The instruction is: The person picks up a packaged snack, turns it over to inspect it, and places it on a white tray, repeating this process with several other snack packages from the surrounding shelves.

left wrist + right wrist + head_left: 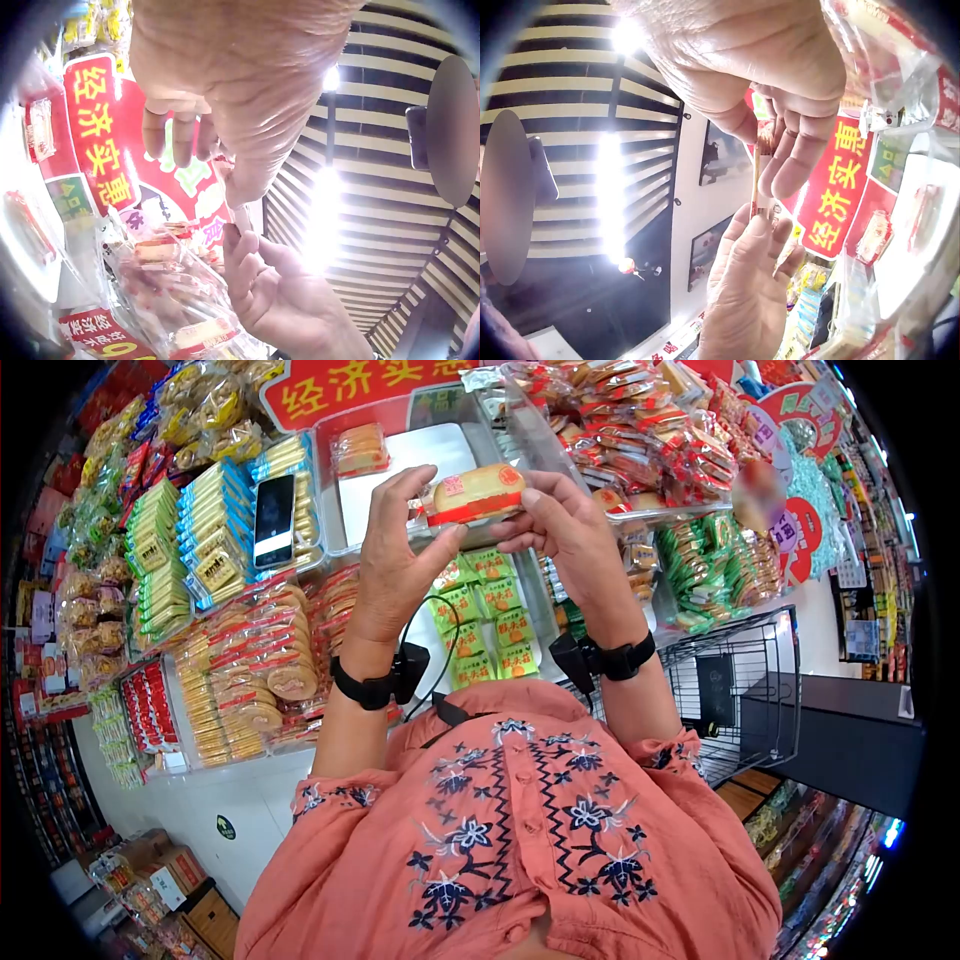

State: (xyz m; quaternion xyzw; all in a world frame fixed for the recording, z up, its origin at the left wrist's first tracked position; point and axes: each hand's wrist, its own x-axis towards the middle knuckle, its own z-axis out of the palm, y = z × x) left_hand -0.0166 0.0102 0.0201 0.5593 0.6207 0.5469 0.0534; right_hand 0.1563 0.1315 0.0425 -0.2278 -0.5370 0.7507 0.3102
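Both hands hold up a clear-wrapped oval biscuit packet (478,494) with a red band, above the display bins in the head view. My left hand (398,555) pinches its left end between thumb and fingers. At the other end, my right hand (570,525) grips it with the thumb on the near face and the fingers behind. In the right wrist view the packet (763,161) shows edge-on, thin, between the fingertips of the two hands. My left hand (247,97) hides most of it in the left wrist view.
Behind the hands stands a clear bin (445,440) with a white bottom and a similar packet (360,450). A phone (274,520) lies on blue-wrapped snacks at left. Green packets (480,615) lie below the hands. A wire cart (745,690) stands at right.
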